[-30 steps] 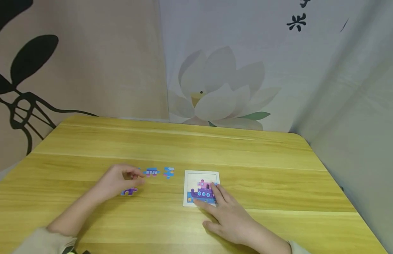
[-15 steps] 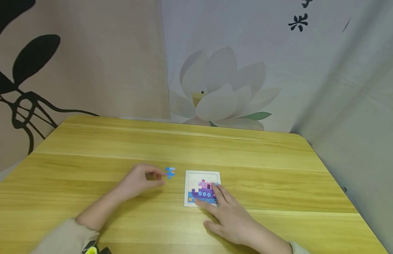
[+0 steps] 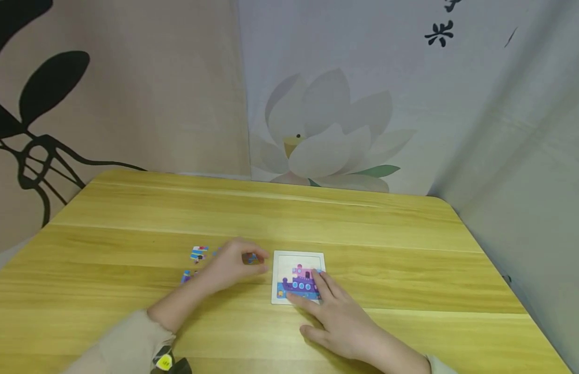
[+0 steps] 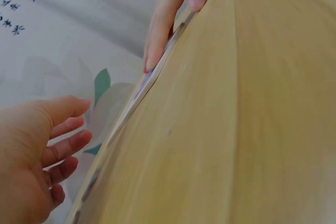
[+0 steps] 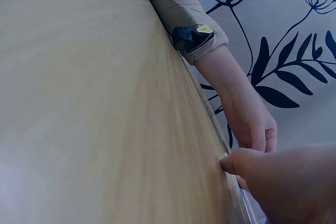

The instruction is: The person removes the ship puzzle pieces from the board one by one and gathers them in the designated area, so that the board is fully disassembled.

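Note:
A white-framed jigsaw puzzle board (image 3: 282,259) lies on the table, with a purple and pink ship picture (image 3: 302,284) partly assembled in its lower part. My right hand (image 3: 338,322) rests on the board's right side with its fingers spread over the picture. Just left of the board hovers my left hand (image 3: 235,265). Its fingers (image 4: 68,148) are loosely bent in the left wrist view, and nothing shows between them and the thumb. Behind that hand, a blue jigsaw piece (image 3: 252,258) is partly hidden.
Further left lie a striped jigsaw piece (image 3: 199,253) and a purple-blue piece (image 3: 186,276), the latter partly covered by the left forearm. The wooden table (image 3: 387,234) reaches back to a printed curtain (image 3: 177,93).
My left hand has moved right, passing over the loose jigsaw pieces towards the board and uncovering those at the left. My right hand stays in place on the board.

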The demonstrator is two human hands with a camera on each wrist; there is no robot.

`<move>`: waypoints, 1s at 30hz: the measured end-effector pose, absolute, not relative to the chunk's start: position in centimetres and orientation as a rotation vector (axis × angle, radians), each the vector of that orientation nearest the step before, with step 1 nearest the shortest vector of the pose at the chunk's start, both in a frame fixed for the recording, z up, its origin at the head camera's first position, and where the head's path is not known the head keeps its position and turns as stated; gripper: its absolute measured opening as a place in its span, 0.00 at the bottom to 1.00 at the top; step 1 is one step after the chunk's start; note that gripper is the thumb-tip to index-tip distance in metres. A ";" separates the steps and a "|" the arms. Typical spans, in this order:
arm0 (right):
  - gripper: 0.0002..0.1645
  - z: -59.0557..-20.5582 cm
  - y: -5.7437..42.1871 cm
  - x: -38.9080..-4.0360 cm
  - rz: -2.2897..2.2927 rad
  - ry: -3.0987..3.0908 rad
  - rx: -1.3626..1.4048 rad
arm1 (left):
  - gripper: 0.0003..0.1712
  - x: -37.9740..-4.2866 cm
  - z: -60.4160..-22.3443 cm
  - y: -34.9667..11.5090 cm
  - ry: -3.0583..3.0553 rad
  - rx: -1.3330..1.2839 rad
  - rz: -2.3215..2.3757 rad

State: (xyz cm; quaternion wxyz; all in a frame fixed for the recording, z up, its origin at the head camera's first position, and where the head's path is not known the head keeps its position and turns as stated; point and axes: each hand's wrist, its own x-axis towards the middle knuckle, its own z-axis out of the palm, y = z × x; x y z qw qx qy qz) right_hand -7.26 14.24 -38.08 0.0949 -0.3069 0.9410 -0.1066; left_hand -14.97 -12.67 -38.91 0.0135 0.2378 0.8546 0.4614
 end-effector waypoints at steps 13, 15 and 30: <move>0.33 -37.8 14.2 -7.4 -0.315 2.785 -0.936 | 0.14 -15.8 -39.3 -8.9 2.631 0.847 1.378; 0.33 -37.8 14.2 -7.4 -0.314 2.785 -0.939 | 0.14 -16.0 -39.4 -8.4 2.622 0.866 1.369; 0.34 -38.2 14.3 -7.3 -0.299 2.789 -0.939 | 0.15 -16.2 -39.8 -6.6 2.676 0.848 1.223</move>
